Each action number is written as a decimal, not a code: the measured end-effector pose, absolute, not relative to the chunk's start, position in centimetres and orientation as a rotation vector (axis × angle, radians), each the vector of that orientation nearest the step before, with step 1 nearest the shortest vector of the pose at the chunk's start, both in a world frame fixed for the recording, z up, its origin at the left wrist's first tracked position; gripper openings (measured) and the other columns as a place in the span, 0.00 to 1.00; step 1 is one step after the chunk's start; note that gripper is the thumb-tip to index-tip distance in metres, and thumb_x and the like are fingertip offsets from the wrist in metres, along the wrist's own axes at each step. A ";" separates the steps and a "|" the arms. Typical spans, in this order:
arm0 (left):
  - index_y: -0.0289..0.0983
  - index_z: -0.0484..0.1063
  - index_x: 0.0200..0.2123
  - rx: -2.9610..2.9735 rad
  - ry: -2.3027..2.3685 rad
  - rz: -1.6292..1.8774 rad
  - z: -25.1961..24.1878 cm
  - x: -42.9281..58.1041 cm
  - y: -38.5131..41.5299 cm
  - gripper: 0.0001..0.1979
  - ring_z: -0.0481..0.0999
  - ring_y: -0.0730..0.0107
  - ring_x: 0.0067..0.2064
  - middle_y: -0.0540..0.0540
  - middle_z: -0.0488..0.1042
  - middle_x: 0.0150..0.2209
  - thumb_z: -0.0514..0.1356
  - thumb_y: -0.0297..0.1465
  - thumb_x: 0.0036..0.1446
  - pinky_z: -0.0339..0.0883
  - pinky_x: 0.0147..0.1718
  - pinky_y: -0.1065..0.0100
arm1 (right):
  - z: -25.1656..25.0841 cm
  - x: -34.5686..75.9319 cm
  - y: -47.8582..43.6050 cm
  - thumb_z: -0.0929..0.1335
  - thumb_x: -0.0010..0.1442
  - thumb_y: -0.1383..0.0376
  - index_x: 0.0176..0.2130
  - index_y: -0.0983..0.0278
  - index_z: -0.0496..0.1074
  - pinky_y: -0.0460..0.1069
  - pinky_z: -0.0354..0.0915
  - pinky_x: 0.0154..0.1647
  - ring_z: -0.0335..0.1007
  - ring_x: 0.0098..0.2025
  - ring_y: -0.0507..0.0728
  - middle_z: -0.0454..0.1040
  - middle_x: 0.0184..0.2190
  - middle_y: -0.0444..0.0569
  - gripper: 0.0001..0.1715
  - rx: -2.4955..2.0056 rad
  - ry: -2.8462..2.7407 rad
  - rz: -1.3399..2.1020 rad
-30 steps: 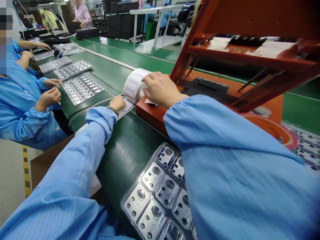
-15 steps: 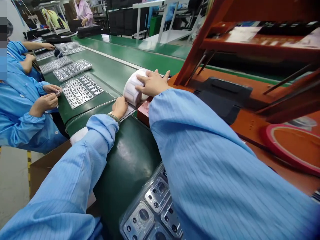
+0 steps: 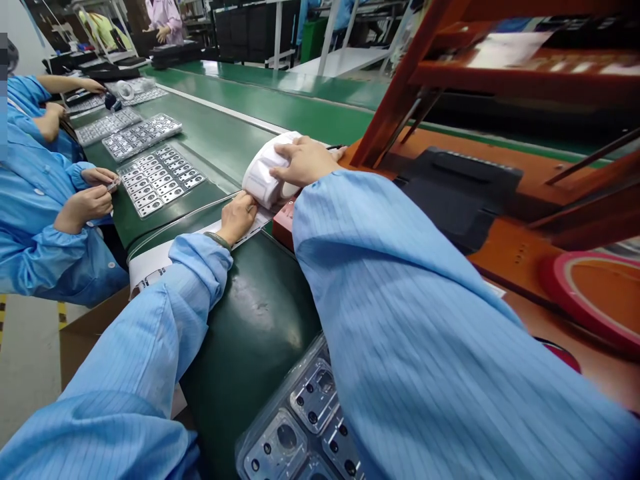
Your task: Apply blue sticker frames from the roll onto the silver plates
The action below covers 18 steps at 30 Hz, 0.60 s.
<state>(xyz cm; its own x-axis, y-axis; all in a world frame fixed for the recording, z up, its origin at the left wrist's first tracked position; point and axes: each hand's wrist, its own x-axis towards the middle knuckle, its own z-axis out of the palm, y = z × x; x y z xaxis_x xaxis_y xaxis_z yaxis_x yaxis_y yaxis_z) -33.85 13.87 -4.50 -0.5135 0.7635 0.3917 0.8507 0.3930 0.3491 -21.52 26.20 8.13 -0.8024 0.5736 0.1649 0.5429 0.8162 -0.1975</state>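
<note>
A white roll of labels [image 3: 264,175] rests at the corner of an orange-red stand [image 3: 283,223] on the dark green belt [image 3: 250,320]. My right hand [image 3: 303,161] lies over the top of the roll, fingers curled on it. A strip of label backing [image 3: 155,263] trails from the roll toward the belt's near edge. My left hand [image 3: 237,216] pinches this strip just below the roll. A clear tray of metal parts [image 3: 295,427] sits under my right sleeve.
A co-worker in blue [image 3: 40,220] sits at the left, hands together over trays of metal parts [image 3: 157,177]. More trays [image 3: 140,133] lie further up the belt. A red tape ring [image 3: 595,297] and a black block [image 3: 457,193] sit on the orange stand.
My left hand has drawn the backing strip further out toward the belt's edge. My right hand's fingers, spread before, now curl onto the roll. The view has shifted slightly.
</note>
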 end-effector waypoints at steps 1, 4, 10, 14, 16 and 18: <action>0.40 0.73 0.35 -1.451 -2.479 -0.765 -4.4 -33.7 13.8 0.08 0.74 0.61 0.48 0.44 0.75 0.47 0.53 0.30 0.59 0.65 0.44 0.65 | 8.3 -21.4 25.9 0.65 0.59 0.47 0.62 0.48 0.61 0.78 0.52 0.58 0.54 0.64 0.74 0.59 0.65 0.50 0.34 -0.912 -2.780 0.236; 0.40 0.73 0.37 -1.429 -2.510 -0.738 -4.1 -33.4 13.7 0.09 0.74 0.61 0.49 0.44 0.75 0.48 0.53 0.30 0.60 0.64 0.45 0.65 | 8.8 -21.0 25.0 0.65 0.60 0.48 0.63 0.48 0.60 0.79 0.46 0.59 0.48 0.66 0.76 0.55 0.67 0.48 0.34 -1.001 -2.770 0.293; 0.40 0.74 0.41 -1.266 -2.712 -0.705 -3.9 -33.5 13.9 0.13 0.76 0.63 0.46 0.44 0.78 0.45 0.51 0.33 0.61 0.66 0.42 0.67 | 8.5 -21.1 24.9 0.64 0.57 0.41 0.62 0.48 0.61 0.82 0.37 0.59 0.32 0.70 0.81 0.52 0.68 0.49 0.38 -0.922 -2.813 0.240; 0.42 0.76 0.40 -1.163 -2.807 -0.682 -3.8 -33.4 14.0 0.14 0.77 0.59 0.46 0.44 0.79 0.42 0.51 0.38 0.62 0.66 0.42 0.65 | 8.3 -21.3 25.0 0.64 0.56 0.39 0.62 0.52 0.60 0.82 0.40 0.58 0.35 0.69 0.82 0.52 0.67 0.54 0.41 -0.936 -2.802 0.246; 0.42 0.75 0.40 -1.136 -2.803 -0.675 -3.7 -33.1 14.0 0.14 0.76 0.58 0.47 0.42 0.79 0.42 0.51 0.38 0.62 0.66 0.43 0.64 | 8.3 -21.3 24.8 0.65 0.56 0.39 0.63 0.52 0.60 0.82 0.41 0.58 0.39 0.68 0.82 0.53 0.67 0.54 0.41 -0.941 -2.801 0.257; 0.41 0.75 0.41 -1.148 -2.761 -0.675 -3.7 -32.9 13.9 0.13 0.75 0.58 0.49 0.42 0.77 0.45 0.51 0.36 0.62 0.66 0.45 0.63 | 8.3 -21.3 24.6 0.65 0.56 0.40 0.62 0.53 0.61 0.81 0.42 0.58 0.44 0.67 0.80 0.54 0.66 0.55 0.40 -0.946 -2.784 0.251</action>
